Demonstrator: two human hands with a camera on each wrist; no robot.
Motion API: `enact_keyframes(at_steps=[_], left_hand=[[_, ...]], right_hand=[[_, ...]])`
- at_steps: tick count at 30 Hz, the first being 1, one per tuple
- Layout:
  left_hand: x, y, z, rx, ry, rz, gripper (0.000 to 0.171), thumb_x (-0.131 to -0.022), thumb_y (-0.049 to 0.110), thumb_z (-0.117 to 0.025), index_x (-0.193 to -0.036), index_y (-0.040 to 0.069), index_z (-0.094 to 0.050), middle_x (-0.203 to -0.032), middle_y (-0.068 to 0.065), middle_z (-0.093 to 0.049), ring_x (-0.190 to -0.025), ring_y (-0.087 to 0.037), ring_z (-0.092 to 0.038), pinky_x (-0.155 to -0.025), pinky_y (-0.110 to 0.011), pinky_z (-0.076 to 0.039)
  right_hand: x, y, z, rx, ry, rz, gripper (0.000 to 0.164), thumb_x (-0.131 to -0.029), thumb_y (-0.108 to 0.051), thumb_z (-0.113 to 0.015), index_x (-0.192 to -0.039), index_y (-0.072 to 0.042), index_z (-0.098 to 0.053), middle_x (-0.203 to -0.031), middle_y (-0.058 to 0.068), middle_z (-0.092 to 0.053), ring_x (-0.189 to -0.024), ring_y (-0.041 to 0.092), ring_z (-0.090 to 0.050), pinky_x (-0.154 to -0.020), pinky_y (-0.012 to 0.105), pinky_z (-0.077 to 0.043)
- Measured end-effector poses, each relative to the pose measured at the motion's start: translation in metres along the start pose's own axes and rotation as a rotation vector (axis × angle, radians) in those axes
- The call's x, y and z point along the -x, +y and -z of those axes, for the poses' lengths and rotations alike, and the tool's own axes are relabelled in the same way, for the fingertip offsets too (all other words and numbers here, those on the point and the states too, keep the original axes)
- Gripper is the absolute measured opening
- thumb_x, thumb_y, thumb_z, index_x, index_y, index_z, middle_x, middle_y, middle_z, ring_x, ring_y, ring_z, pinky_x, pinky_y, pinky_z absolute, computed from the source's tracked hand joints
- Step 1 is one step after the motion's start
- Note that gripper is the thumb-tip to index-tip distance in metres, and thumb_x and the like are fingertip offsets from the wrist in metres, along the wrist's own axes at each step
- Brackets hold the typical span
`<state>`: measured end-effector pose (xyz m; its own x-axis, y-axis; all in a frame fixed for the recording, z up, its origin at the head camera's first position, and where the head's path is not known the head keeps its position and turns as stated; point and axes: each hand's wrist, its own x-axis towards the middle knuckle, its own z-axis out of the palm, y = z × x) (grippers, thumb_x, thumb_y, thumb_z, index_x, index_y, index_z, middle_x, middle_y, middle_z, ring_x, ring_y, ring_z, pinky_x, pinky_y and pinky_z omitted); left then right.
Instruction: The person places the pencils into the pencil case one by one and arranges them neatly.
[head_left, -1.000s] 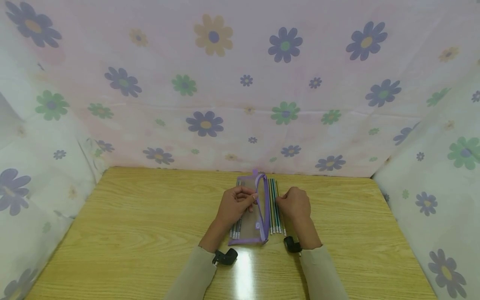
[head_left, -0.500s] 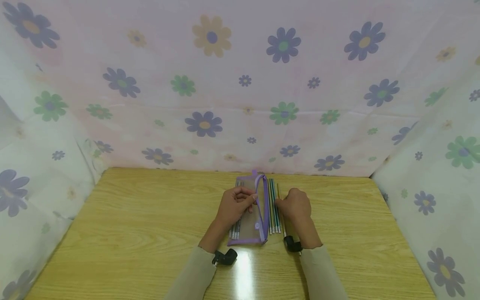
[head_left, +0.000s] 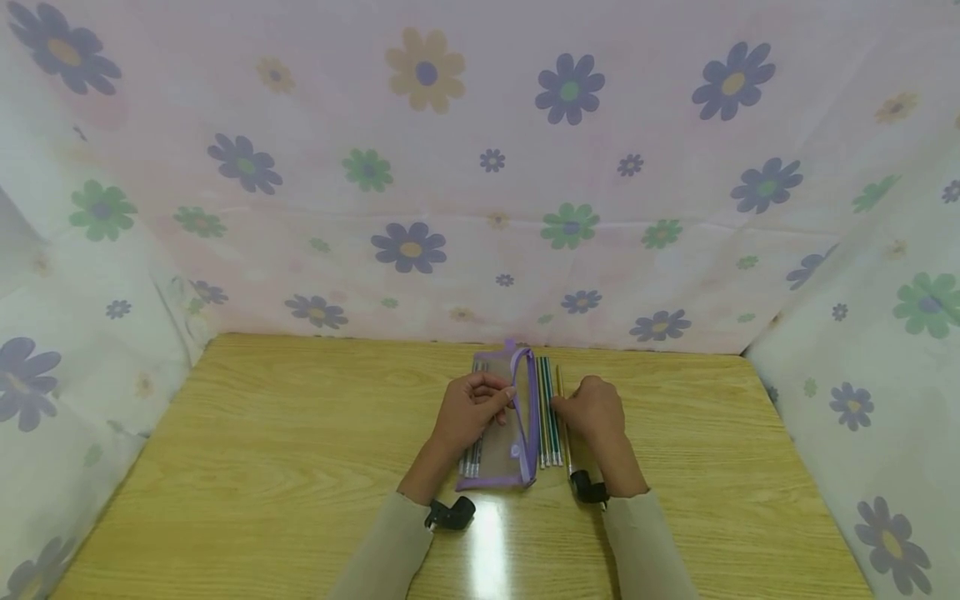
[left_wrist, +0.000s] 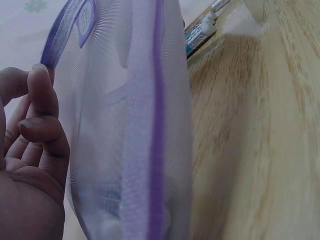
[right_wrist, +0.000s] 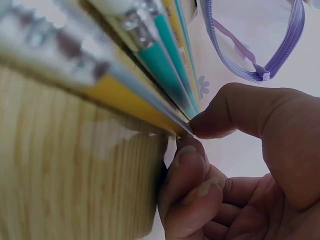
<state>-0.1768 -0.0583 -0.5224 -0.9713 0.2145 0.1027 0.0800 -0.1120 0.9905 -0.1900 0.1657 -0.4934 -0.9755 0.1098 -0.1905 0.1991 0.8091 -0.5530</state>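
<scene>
A see-through pencil case [head_left: 495,482] with purple trim lies on the table, its zipped mouth gaping on the right. My left hand [head_left: 472,408] pinches the zipper edge [left_wrist: 54,44] between thumb and finger, lifting it. Inside the case, several pencils [head_left: 472,460] show through the left part. To the right of the case lies a row of green and yellow pencils [head_left: 553,442], eraser ends toward me. My right hand [head_left: 596,410] pinches a yellow pencil [right_wrist: 125,95] between thumb and fingertip, beside that row. Its eraser end is nearest the right wrist camera.
Wooden table [head_left: 300,467] spreads out on both sides of the case. A flowered cloth [head_left: 480,183] hangs along the table's back edge and both sides. Small black cameras [head_left: 452,513] are strapped on both wrists.
The yellow pencil at my right hand has shifted slightly to the right and toward me, away from the row. My left hand keeps its hold on the zipper edge.
</scene>
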Motion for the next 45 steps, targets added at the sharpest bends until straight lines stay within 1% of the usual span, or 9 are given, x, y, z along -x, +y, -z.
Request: enact_keyframes(at_steps=[9, 13, 17, 20, 24, 30, 36, 42, 45], left_hand=[[0.000, -0.001, 0.000, 0.001, 0.001, -0.003, 0.015, -0.101, 0.010, -0.075, -0.107, -0.003, -0.074, -0.088, -0.013, -0.076, -0.060, -0.016, -0.066, -0.061, -0.037, -0.061], [0.000, -0.001, 0.000, 0.004, 0.000, -0.006, 0.015, -0.101, 0.010, -0.075, -0.108, -0.004, -0.073, -0.088, -0.013, -0.076, -0.060, -0.016, -0.066, -0.061, -0.037, -0.061], [0.000, -0.002, 0.001, 0.006, -0.003, -0.009, 0.015, -0.101, 0.010, -0.075, -0.107, -0.004, -0.073, -0.088, -0.013, -0.076, -0.060, -0.016, -0.066, -0.061, -0.037, -0.061], [0.000, -0.002, 0.000, 0.006, -0.006, -0.011, 0.015, -0.101, 0.010, -0.075, -0.107, -0.004, -0.073, -0.088, -0.013, -0.076, -0.060, -0.015, -0.066, -0.061, -0.038, -0.061], [0.000, -0.002, 0.000, 0.003, -0.005, -0.012, 0.015, -0.101, 0.010, -0.075, -0.107, -0.003, -0.074, -0.089, -0.013, -0.076, -0.060, -0.016, -0.066, -0.061, -0.038, -0.061], [0.000, -0.003, 0.000, -0.005, -0.002, -0.011, 0.016, -0.101, 0.012, -0.075, -0.107, -0.002, -0.074, -0.088, -0.012, -0.075, -0.061, -0.017, -0.066, -0.061, -0.037, -0.060], [-0.001, -0.005, 0.000, -0.001, 0.004, -0.012, 0.015, -0.101, 0.012, -0.076, -0.106, -0.002, -0.074, -0.086, -0.011, -0.075, -0.060, -0.016, -0.066, -0.060, -0.034, -0.060], [-0.001, -0.006, 0.000, 0.006, 0.003, -0.010, 0.014, -0.101, 0.011, -0.076, -0.106, -0.003, -0.074, -0.086, -0.010, -0.075, -0.060, -0.015, -0.066, -0.060, -0.032, -0.059], [-0.001, -0.006, 0.000, 0.001, -0.001, -0.006, 0.015, -0.101, 0.011, -0.076, -0.106, -0.002, -0.074, -0.086, -0.010, -0.075, -0.060, -0.015, -0.067, -0.061, -0.031, -0.059]], right_hand=[[0.002, -0.005, 0.005, -0.039, -0.026, 0.004, 0.049, -0.088, -0.027, -0.076, -0.050, -0.017, -0.046, -0.047, -0.006, -0.038, -0.044, 0.012, -0.035, -0.041, 0.025, -0.029], [0.005, -0.008, 0.009, -0.063, -0.024, 0.036, 0.050, -0.089, -0.026, -0.076, -0.049, -0.016, -0.049, -0.047, -0.006, -0.040, -0.044, 0.011, -0.036, -0.043, 0.026, -0.031], [0.010, -0.013, 0.013, -0.092, -0.028, 0.086, 0.043, -0.091, -0.025, -0.076, -0.052, -0.011, -0.062, -0.048, -0.004, -0.051, -0.046, 0.013, -0.045, -0.046, 0.027, -0.038], [0.013, -0.017, 0.016, -0.131, -0.056, 0.108, 0.037, -0.091, -0.022, -0.075, -0.058, -0.007, -0.070, -0.051, 0.001, -0.062, -0.049, 0.018, -0.058, -0.049, 0.028, -0.045], [0.016, -0.019, 0.018, -0.167, -0.096, 0.125, 0.035, -0.091, -0.020, -0.073, -0.059, -0.007, -0.068, -0.054, 0.005, -0.065, -0.053, 0.023, -0.065, -0.050, 0.029, -0.048], [0.017, -0.021, 0.018, -0.177, -0.117, 0.168, 0.040, -0.092, -0.021, -0.073, -0.056, -0.014, -0.059, -0.051, 0.000, -0.058, -0.052, 0.022, -0.063, -0.047, 0.028, -0.042], [0.016, -0.023, 0.015, -0.210, -0.121, 0.193, 0.030, -0.089, -0.019, -0.072, -0.061, -0.012, -0.065, -0.054, 0.000, -0.061, -0.052, 0.018, -0.061, -0.048, 0.028, -0.045], [0.014, -0.024, 0.009, -0.281, -0.123, 0.207, 0.030, -0.088, -0.017, -0.069, -0.059, -0.011, -0.062, -0.053, 0.000, -0.059, -0.048, 0.014, -0.052, -0.047, 0.026, -0.039], [0.013, -0.023, 0.006, -0.316, -0.131, 0.203, 0.028, -0.088, -0.016, -0.069, -0.061, -0.010, -0.064, -0.055, 0.000, -0.061, -0.049, 0.014, -0.053, -0.047, 0.026, -0.040]])
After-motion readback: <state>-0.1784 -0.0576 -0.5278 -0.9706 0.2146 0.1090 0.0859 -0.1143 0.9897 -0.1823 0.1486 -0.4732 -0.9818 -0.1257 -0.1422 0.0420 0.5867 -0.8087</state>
